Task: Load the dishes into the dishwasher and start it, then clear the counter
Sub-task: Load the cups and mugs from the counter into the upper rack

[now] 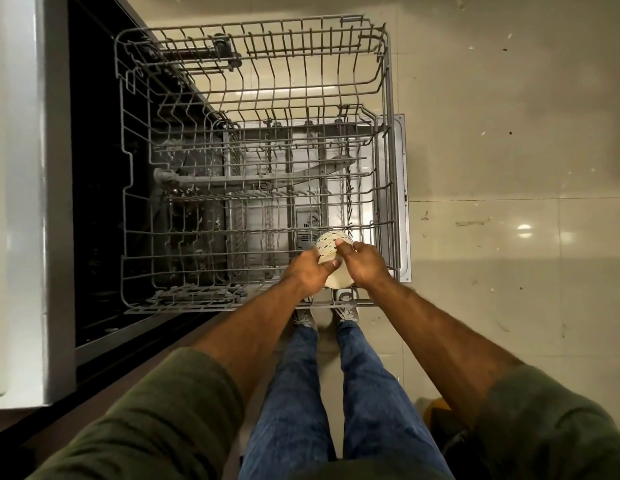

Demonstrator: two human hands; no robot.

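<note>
Closest to me are the green sleeves (163,410) and the jeans (336,393), so I'm standing right at the front edge of the pulled-out upper rack (135,216), looking straight down through it to the lower rack (267,202) and the open dishwasher door (402,202). Both racks look bare from here, so this cup (331,258) seems to be the first thing going in. The worry as I see it: I've got the cup over the near right corner of the upper rack, not seated on anything yet, and the wire gaps there are wide. If I let go before it's settled between the tines it could tip, roll, or drop through onto the lower rack and chip. It's also lying kind of sideways in my grip, so it'd need turning mouth-down or it'll just collect water. Hands: left hand (306,271) has its fingers curled round the cup's left side, right hand (365,263) wraps the right side with the thumb pressed on the patterned part. Neither is open, both are gripping the cup.
</note>
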